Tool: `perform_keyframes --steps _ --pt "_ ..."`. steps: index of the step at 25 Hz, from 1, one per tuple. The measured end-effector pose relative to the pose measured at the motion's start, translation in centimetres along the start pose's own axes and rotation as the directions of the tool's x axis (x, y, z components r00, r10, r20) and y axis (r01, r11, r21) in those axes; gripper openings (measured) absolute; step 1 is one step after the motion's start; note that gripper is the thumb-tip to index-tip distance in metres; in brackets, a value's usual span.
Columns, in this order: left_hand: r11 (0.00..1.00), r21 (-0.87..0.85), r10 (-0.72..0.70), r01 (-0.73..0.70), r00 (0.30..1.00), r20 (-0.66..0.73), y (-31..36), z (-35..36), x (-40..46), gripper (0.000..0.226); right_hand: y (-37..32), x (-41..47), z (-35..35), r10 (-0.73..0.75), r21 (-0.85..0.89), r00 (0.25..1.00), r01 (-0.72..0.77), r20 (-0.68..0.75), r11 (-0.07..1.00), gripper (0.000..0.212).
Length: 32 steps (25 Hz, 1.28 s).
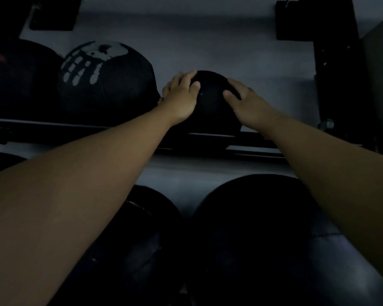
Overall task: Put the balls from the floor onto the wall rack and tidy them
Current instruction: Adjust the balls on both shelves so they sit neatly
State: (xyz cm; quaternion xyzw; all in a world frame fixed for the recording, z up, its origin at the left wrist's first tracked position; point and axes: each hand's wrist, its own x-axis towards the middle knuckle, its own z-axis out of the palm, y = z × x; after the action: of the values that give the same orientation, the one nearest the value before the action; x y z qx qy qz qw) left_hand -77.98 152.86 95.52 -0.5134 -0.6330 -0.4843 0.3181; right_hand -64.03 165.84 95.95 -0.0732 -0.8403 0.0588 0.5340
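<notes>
A small black ball (211,100) rests on the upper rail of the wall rack (252,138). My left hand (181,96) presses on its left side and my right hand (243,100) on its right side, so both hands hold it. To its left on the same rail sits a larger black ball with a white hand print (104,78), and a dark ball with orange stripes (13,74) lies further left. The scene is dim.
Two big dark balls (252,239) (142,239) sit on the lower level under my forearms. A black upright post (338,74) of the rack stands at the right, with brackets on the grey wall (208,40) above.
</notes>
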Motion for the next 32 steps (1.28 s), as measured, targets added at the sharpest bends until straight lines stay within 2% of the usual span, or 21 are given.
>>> perform_keyframes --steps 3,7,9,12,14,16,21,24,27,29,32 --pt "0.997 -0.076 -0.007 0.007 1.0 -0.004 -0.1 -0.1 -2.7 0.058 0.6 -3.1 -1.9 0.008 -0.051 0.999 -0.006 0.041 0.999 0.055" --pt "0.963 -0.267 -0.065 0.042 0.995 -0.075 -0.3 1.6 -8.4 0.073 2.8 -9.6 -2.4 -0.044 -0.088 0.994 0.035 -0.099 0.995 0.041" --pt "0.973 -0.229 -0.053 0.029 0.994 -0.099 0.4 3.6 -11.7 0.071 4.8 -13.3 -3.1 -0.105 -0.152 0.986 0.085 -0.129 0.985 0.038" --pt "0.973 -0.229 -0.039 0.033 0.999 -0.022 1.5 7.5 -16.0 0.063 7.5 -17.4 -4.1 -0.095 -0.184 0.994 0.084 -0.05 0.979 0.035" --pt "0.935 -0.323 -0.124 0.147 0.988 0.092 2.2 9.7 -18.4 0.056 8.6 -18.8 -4.4 -0.026 -0.112 0.999 0.022 -0.027 0.994 0.031" --pt "0.897 -0.365 -0.201 0.248 0.966 0.16 2.5 11.2 -20.4 0.048 9.5 -20.6 -4.7 0.114 0.0 0.993 -0.114 -0.019 0.993 0.028" --pt "0.848 -0.457 -0.279 0.268 0.959 0.046 2.4 11.8 -23.4 0.052 11.2 -25.0 -5.3 0.336 0.165 0.942 -0.326 -0.03 0.931 0.047" --pt "0.794 -0.5 -0.434 0.345 0.898 -0.07 3.3 13.4 -27.3 0.072 10.9 -25.0 -5.5 0.409 0.185 0.912 -0.405 0.018 0.895 0.061" --pt "0.771 -0.492 -0.521 0.404 0.845 -0.122 4.0 14.2 -28.1 0.083 10.6 -24.8 -5.6 0.428 0.19 0.904 -0.422 0.013 0.886 0.062" --pt "0.773 -0.499 -0.498 0.392 0.862 -0.094 3.4 14.0 -26.6 0.08 10.6 -25.2 -5.2 0.441 0.198 0.897 -0.427 -0.033 0.882 0.063" --pt "0.757 -0.565 -0.421 0.329 0.906 -0.036 1.6 13.4 -25.1 0.058 9.6 -26.6 -3.8 0.448 0.106 0.888 -0.438 -0.102 0.893 0.078"
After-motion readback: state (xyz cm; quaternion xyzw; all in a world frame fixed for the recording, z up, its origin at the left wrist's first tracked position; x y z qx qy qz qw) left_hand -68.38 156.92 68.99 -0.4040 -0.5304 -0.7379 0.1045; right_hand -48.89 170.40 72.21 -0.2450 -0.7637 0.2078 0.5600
